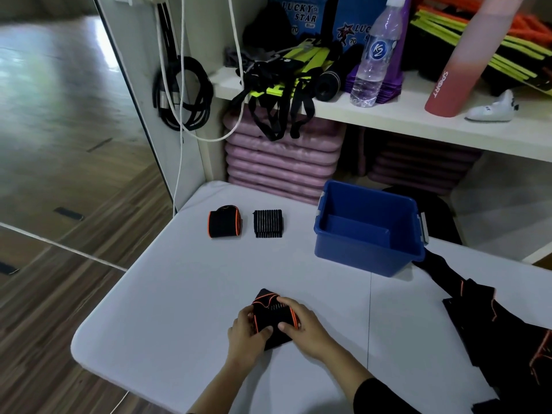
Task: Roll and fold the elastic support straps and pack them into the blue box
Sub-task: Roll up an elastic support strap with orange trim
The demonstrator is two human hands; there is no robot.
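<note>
Head view, single entry.

Item: strap (pixel 273 313), black elastic with orange edging, part-folded. It lies flat on the table (pixel 179 294) near the front edge, about midway along it.

Left hand (pixel 246 333): fingers curled round the strap's left end, thumb laid on top.

Right hand (pixel 304 330): thumb and forefinger pinching the right end, the remaining fingers tucked alongside. Both hands are grasping the same piece.

Box (pixel 358 252): blue, open-topped, toward the back right of the table and well apart from the hands. Nothing can be seen inside it.

Roll (pixel 225 224): orange-trimmed, finished, near the back left corner.

Ribbed fold (pixel 268 224): plain black, just beside the roll on its right.

Pile (pixel 478 318): loose black and orange straps, unfolded, along the right edge, running up to the box's near right corner.

Handling, by judgement:
- Light, soft and springy, with no stiffness of its own.
- A fold or roll is likely to loosen once pressure comes off.
- The knit face looks grippy rather than slippery, and nothing about it is breakable.
- Best hold is across both ends at once, thumbs on top to pin the layers.
- For carrying, a pinch round the whole bundle should keep it from unwinding on the way to the box.
</note>
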